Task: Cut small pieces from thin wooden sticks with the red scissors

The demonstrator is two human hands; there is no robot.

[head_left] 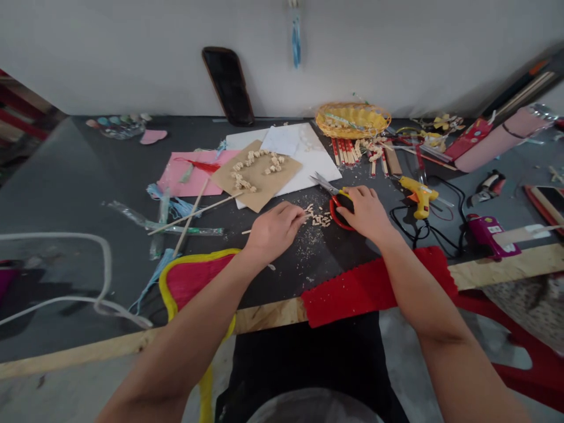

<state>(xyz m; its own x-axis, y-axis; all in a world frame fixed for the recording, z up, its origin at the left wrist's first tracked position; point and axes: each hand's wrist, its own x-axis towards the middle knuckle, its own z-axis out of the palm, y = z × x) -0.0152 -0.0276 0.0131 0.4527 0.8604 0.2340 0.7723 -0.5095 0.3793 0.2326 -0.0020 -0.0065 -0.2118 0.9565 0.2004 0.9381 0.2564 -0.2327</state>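
Observation:
My left hand [274,230] is closed in a pinch around a thin wooden stick [247,232], whose far end pokes out to the left behind the hand. My right hand [368,212] grips the red-handled scissors [335,212], the blades slightly apart and pointing up and left. Between both hands lies a small heap of short cut stick pieces [321,220], with fine crumbs scattered around it. Behind the left hand, a brown square card [254,198] carries a curved row of small wooden clusters [240,181].
Long sticks [189,218] and plastic-wrapped tubes lie at left. A yellow glue gun [418,197] with a black cord stands right. A wicker basket [352,120] and a leaning phone [228,85] are at the back. Red cloth [348,291] covers the front edge.

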